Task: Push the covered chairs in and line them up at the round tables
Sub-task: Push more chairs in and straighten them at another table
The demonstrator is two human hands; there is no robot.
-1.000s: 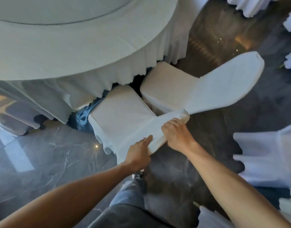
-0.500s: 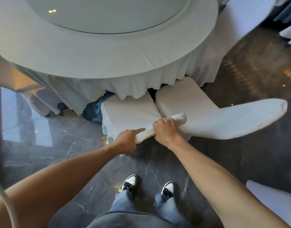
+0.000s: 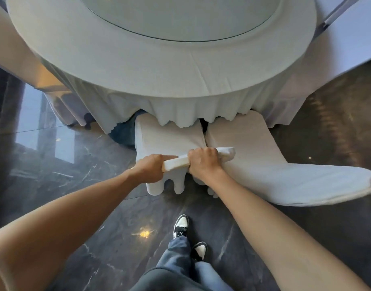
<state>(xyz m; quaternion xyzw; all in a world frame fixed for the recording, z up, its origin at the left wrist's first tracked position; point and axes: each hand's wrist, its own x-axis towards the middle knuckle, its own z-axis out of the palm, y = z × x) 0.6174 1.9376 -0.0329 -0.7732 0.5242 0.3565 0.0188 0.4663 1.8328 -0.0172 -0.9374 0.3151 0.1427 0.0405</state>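
While both fists clamp its backrest top, the chair (image 3: 169,139) sits beyond left hand (image 3: 150,168) and right hand (image 3: 203,162).

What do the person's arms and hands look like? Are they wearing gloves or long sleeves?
No gloves and no long sleeves. Both forearms are bare all the way up to the edge of the picture. The left hand and right hand are bare too, with no rings, watch or bracelet that I can see. Lower down, the person wears blue jeans and black-and-white sneakers.
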